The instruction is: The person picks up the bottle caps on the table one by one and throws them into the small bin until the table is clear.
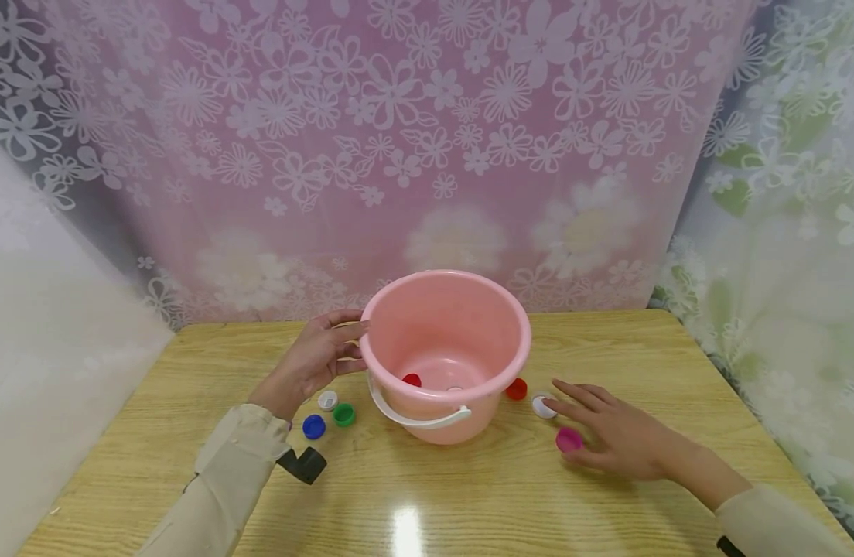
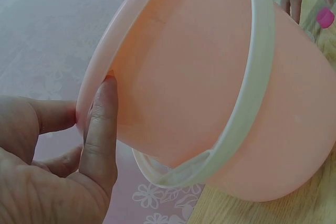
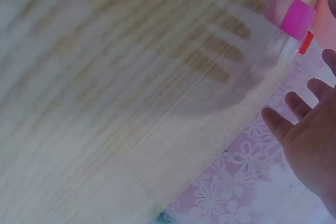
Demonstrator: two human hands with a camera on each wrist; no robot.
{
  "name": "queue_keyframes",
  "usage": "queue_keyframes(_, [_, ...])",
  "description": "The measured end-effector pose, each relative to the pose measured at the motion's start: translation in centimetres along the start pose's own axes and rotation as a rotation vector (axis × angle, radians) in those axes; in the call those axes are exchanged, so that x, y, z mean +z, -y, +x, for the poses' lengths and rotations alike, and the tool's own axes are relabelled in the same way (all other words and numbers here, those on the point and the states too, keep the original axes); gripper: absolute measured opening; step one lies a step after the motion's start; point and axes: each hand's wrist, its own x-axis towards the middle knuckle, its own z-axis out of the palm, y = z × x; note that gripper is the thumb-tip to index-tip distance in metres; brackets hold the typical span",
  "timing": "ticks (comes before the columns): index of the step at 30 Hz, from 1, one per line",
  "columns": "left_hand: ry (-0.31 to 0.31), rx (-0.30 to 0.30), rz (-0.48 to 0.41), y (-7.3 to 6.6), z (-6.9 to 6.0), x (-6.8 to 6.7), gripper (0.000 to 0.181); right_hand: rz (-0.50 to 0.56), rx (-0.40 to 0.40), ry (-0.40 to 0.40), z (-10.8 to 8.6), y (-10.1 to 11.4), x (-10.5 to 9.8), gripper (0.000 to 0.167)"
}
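A pink bucket (image 1: pixel 444 418) with a white handle (image 1: pixel 427 422) stands mid-table, with a red cap (image 1: pixel 411 380) and part of a white one inside. My left hand (image 1: pixel 319 356) is at its left rim; in the left wrist view that hand (image 2: pixel 68 156) pinches the rim (image 2: pixel 97 77) between thumb and fingers. My right hand (image 1: pixel 622 433) hovers with spread fingers over a white cap (image 1: pixel 544 406) and a magenta cap (image 1: pixel 569 440). In the right wrist view the right hand (image 3: pixel 310 135) holds nothing, near the magenta cap (image 3: pixel 298 19).
A red cap (image 1: pixel 516 388) lies just right of the bucket. Left of it lie a white cap (image 1: pixel 327 400), a green cap (image 1: pixel 343 415) and a blue cap (image 1: pixel 313 426) on the wooden table (image 1: pixel 357 510). A flowered curtain (image 1: pixel 441 155) hangs behind.
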Motion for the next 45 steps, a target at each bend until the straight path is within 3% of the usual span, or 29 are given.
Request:
queue_keyframes(6, [0.002,-0.004,-0.012,-0.1,0.0,0.0,0.043,0.014,-0.036,-0.057,-0.5,0.3,-0.1,0.059])
queue_keyframes(13, [0.005,-0.005,-0.012,0.0,-0.1,0.0,0.043,0.033,-0.062,-0.054,-0.7,0.3,0.4,0.040])
queue_keyframes(24, [-0.001,-0.001,-0.008,0.0,-0.2,0.1,0.043,0.048,-0.144,-0.127,-0.6,0.5,0.8,0.033])
queue_keyframes(37, [0.009,0.014,-0.018,0.2,0.1,-0.1,0.042,0.111,-0.108,-0.035,0.3,0.9,0.6,0.019])
queue_keyframes(45, [0.018,0.024,-0.011,0.2,0.1,-0.1,0.042,0.188,-0.147,-0.018,0.4,0.9,0.4,0.019])
